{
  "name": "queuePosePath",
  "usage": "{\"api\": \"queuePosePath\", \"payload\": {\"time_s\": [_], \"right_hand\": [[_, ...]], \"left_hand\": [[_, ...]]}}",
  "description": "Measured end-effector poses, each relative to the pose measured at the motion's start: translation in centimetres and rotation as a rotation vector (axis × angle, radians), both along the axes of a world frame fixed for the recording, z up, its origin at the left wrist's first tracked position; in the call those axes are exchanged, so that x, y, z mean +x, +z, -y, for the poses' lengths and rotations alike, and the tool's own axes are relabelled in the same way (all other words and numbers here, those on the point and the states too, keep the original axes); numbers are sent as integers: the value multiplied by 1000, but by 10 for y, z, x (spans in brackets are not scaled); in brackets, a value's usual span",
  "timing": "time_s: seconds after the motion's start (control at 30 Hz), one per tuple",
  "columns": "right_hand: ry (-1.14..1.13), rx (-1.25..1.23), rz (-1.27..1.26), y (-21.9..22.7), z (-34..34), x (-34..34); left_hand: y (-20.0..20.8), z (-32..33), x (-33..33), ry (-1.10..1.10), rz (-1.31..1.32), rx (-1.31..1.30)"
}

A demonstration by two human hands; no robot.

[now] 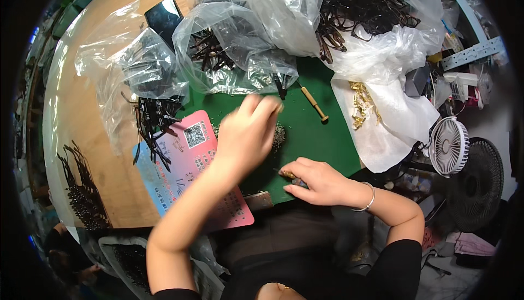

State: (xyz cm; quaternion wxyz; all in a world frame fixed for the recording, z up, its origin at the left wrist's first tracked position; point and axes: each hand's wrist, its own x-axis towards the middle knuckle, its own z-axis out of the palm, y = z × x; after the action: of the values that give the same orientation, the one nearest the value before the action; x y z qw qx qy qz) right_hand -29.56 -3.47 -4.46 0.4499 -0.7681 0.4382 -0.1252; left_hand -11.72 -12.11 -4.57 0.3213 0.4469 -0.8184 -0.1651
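Note:
My left hand (252,128) is raised over the green mat (322,141), blurred by motion. Its fingers are curled together, and what they pinch, if anything, does not show clearly. Beneath and beside it lies a pile of tiny metal bits (280,136), partly covered by the hand. My right hand (319,181) rests low on the mat, thumb and fingers closed around a small brass-coloured piece (287,174) with a darker part. Beyond the hands lies a slim brass-handled screwdriver (314,105). A small flat metal block (257,200) sits at the near edge, against a pink and blue printed card (199,161).
Thin black strips (155,122), like glasses temples, lie left of the mat; another dark bundle (84,196) is farther left. Clear plastic bags (234,49) and a phone (164,19) lie behind. Dark frames (365,5), gold pieces (361,103) on white wrapping and a white fan (449,146) are right.

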Motion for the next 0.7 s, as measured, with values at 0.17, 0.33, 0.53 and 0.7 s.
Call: {"api": "queuePosePath", "payload": {"time_s": [0.17, 0.33, 0.53, 0.7], "right_hand": [[-7, 0, 26, 3, -8, -8], [-20, 50, 26, -1, 1, -7], [-406, 103, -70, 28, 17, -62], [-691, -413, -673, 0, 62, -100]], "left_hand": [[-27, 57, -15, -205, 400, -246], [-17, 60, 15, -345, -43, -374], [51, -22, 62, 112, -963, 451], [59, -78, 52, 73, -1069, 683]]}}
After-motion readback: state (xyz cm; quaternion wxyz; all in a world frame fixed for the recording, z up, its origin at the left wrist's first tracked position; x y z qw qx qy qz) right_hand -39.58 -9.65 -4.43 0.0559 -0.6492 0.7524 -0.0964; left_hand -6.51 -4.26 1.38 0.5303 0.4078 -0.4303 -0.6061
